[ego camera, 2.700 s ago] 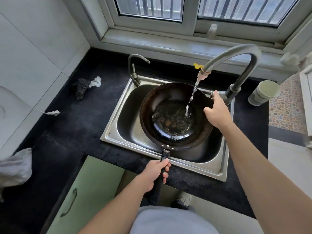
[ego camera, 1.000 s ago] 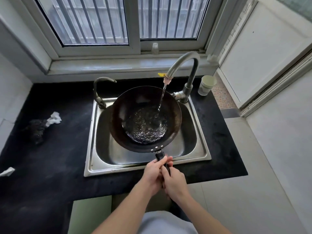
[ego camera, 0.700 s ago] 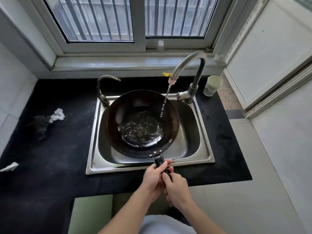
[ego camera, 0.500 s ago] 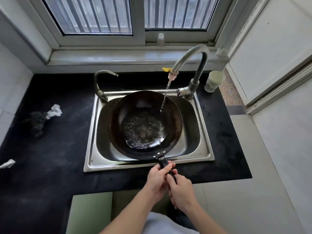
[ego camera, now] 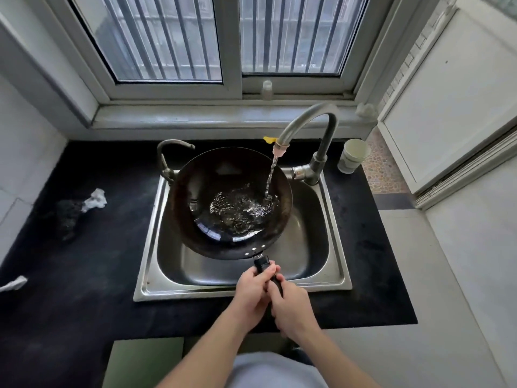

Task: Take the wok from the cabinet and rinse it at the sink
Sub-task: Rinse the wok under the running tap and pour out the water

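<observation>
I see two bare arms with no sleeves on them. The left hand and right hand wear no gloves, rings or watch. Low down, I see a light grey-blue shirt on the body.

Hands hide wok handle (perhaps most).
</observation>
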`<state>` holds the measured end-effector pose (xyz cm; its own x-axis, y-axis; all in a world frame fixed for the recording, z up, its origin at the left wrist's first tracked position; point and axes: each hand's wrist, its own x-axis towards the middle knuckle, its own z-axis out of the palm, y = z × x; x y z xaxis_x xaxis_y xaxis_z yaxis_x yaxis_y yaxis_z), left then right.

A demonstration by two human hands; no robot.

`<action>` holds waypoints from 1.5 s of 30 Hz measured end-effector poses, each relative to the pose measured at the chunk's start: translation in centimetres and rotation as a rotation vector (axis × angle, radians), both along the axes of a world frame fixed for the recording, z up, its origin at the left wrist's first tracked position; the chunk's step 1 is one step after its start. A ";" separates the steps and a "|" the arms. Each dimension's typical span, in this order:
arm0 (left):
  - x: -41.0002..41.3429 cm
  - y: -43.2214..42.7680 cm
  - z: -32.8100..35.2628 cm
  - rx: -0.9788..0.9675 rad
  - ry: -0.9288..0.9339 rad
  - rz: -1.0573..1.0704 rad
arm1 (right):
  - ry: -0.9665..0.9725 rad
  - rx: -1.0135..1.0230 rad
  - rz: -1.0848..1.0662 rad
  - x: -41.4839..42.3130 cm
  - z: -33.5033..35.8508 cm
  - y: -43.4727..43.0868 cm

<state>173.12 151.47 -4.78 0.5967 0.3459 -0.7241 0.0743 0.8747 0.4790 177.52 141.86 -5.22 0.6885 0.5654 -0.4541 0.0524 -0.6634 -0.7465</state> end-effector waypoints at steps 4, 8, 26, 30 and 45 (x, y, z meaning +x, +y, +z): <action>-1.6 0.1 -0.4 0.017 0.001 -0.005 | -0.031 -0.018 0.018 -1.2 -0.9 0.1; -3.3 -0.3 -1.4 0.023 -0.019 -0.083 | -0.046 -0.056 0.040 -2.8 -1.7 -0.6; 2.5 -1.5 -1.8 0.084 0.056 -0.083 | 0.046 -0.055 0.037 2.9 -1.2 -1.4; 1.9 -0.9 -1.9 0.078 0.069 -0.052 | 0.053 -0.047 0.079 2.7 -0.8 -0.8; -0.1 -2.7 -3.2 0.007 0.020 -0.157 | 0.102 -0.112 -0.010 0.0 -0.8 -3.0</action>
<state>173.00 148.81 -7.94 0.6289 0.2546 -0.7346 0.2194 0.8483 0.4819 177.55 138.90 -5.97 0.6412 0.5007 -0.5815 -0.0269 -0.7426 -0.6692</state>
